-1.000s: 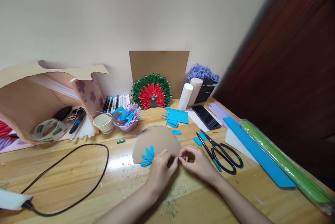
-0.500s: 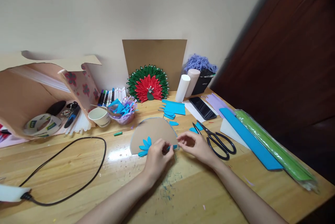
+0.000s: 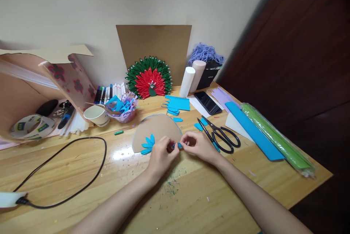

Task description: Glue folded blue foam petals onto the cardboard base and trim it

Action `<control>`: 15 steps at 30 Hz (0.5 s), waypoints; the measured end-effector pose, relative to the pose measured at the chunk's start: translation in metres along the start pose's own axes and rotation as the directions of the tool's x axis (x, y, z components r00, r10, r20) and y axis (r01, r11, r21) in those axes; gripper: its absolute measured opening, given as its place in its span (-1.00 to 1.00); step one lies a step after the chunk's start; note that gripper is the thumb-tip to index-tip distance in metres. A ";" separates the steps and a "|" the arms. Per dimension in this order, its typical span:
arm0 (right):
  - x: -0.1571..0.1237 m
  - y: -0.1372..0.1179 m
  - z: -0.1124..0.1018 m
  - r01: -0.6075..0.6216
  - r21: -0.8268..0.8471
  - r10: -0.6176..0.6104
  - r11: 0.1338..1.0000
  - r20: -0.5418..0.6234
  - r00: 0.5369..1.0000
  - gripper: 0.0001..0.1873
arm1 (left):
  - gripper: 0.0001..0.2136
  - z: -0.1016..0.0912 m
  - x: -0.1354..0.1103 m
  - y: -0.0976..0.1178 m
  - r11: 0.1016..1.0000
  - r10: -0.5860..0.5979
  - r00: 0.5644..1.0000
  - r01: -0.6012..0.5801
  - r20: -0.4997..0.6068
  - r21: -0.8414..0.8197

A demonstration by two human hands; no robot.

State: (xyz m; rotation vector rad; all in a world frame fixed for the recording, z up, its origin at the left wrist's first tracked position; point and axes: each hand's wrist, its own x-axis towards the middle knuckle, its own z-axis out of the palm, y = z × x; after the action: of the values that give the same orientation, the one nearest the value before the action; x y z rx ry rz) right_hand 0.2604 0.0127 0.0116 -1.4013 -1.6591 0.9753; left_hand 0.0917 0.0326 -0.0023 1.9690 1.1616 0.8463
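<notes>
Over the front edge of a half-round cardboard piece (image 3: 157, 128), my left hand (image 3: 164, 153) pinches a small blue paper petal (image 3: 177, 145). The fingertips of my right hand (image 3: 198, 146) are closed on the petal's right end. Several blue petals (image 3: 148, 144) fan out on the cardboard, left of my left hand. Just right of my right hand lie a pen (image 3: 209, 135) and black-handled scissors (image 3: 225, 139). Loose blue petals (image 3: 199, 127) and a cut blue paper sheet (image 3: 177, 102) lie beyond the hands.
A red and green paper peacock (image 3: 150, 81) leans against a cardboard sheet (image 3: 155, 41) at the wall. A paper cup (image 3: 96, 116) and a bowl of scraps (image 3: 124, 116) stand left. A phone (image 3: 208, 102), a green packet (image 3: 276, 139) and a black cable (image 3: 105, 161) also lie here.
My right hand has moved left to meet my left hand, and its fingers now hold the petal's end too. The camera view has shifted slightly.
</notes>
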 end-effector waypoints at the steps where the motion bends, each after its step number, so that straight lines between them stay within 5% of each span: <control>1: 0.000 0.000 -0.001 -0.012 0.012 0.012 1.000 -0.006 1.000 -0.91 | -0.91 0.000 0.000 0.000 1.000 -0.004 1.000 0.004 -0.011 -0.006; 6: 0.003 0.004 -0.001 -0.069 0.133 0.073 0.989 -0.026 0.997 -0.90 | -0.86 -0.002 0.000 0.001 0.998 -0.011 0.998 0.008 -0.061 -0.058; 10: 0.003 0.004 0.003 -0.064 0.235 0.067 0.970 -0.008 0.998 -0.86 | -0.81 -0.003 0.001 0.003 0.998 0.025 0.999 -0.022 0.043 -0.063; 15: -0.001 -0.003 0.006 0.074 0.107 -0.068 0.992 -0.056 0.996 -0.94 | -0.76 -0.004 0.002 0.003 0.997 0.026 0.997 -0.021 0.079 -0.070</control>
State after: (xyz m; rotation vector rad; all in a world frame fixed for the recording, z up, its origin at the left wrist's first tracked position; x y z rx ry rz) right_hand 0.2542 0.0108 0.0116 -1.2773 -1.5824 0.9656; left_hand 0.0907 0.0344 0.0025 1.9457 1.0515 0.8017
